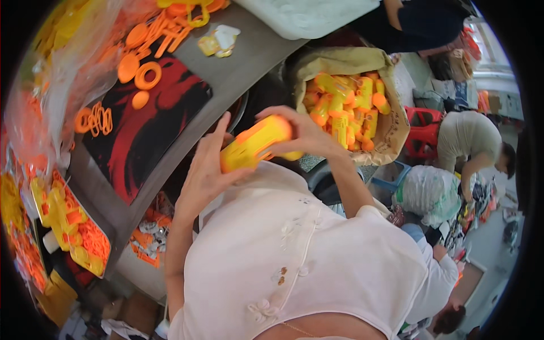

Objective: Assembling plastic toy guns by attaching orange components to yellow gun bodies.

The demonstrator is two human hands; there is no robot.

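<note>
Both hands hold a yellow plastic toy (249,148) with orange parts, tilted in front of my chest. My left hand (205,161) grips its left end between thumb and palm, one finger pointing up. Around its right end curl the fingers of my right hand (309,136). A smaller yellow piece (292,155) shows under the right hand; whether it joins the toy I cannot tell. To the right of my right hand stands a large sack (396,133) holding many similar yellow and orange toys (340,122).
On the grey table (243,62), a black and red mat (164,107) bears orange rings (148,76) and discs. Trays of orange and yellow parts (85,232) sit at the left. A white tub (306,17) is at the far edge. Other people (467,136) work at the right.
</note>
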